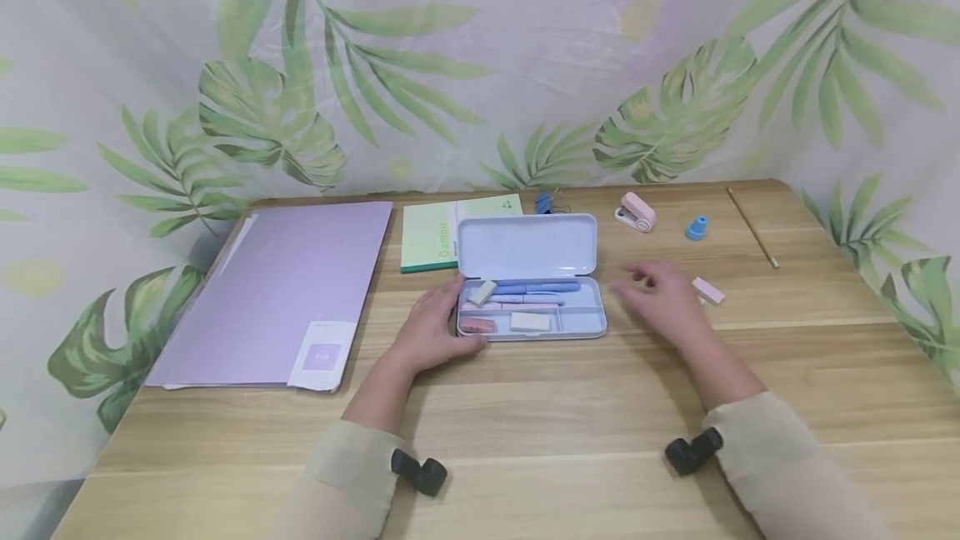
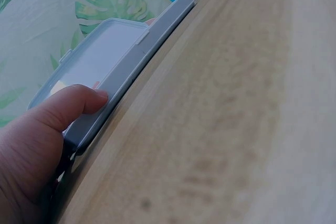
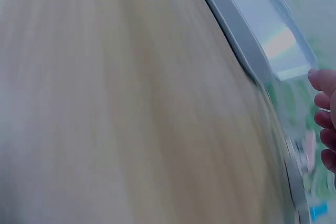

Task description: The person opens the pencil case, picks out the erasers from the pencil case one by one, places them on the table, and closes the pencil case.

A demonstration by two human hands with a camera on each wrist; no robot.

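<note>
A pale blue pencil case (image 1: 577,335) lies on the table with its lid (image 1: 527,245) raised. Inside are a blue pen (image 1: 536,287), lilac and pink pens, a white eraser (image 1: 530,322), a small reddish block (image 1: 477,325) and a pale eraser (image 1: 482,292) lying across the pens. My left hand (image 1: 431,330) grips the left end of the case. Its thumb (image 2: 86,99) presses the front wall in the left wrist view. Just right of the case hovers my right hand (image 1: 666,303), fingers loosely bent and holding nothing. The right wrist view catches only its fingertips (image 3: 326,119).
Beside my right hand lies a pink eraser (image 1: 708,290). Farther back are a pink stapler (image 1: 636,212), a blue cone-shaped piece (image 1: 697,227), a pencil (image 1: 753,226) and a blue clip (image 1: 543,203). A green notebook (image 1: 427,236) and a purple folder (image 1: 292,273) lie to the left.
</note>
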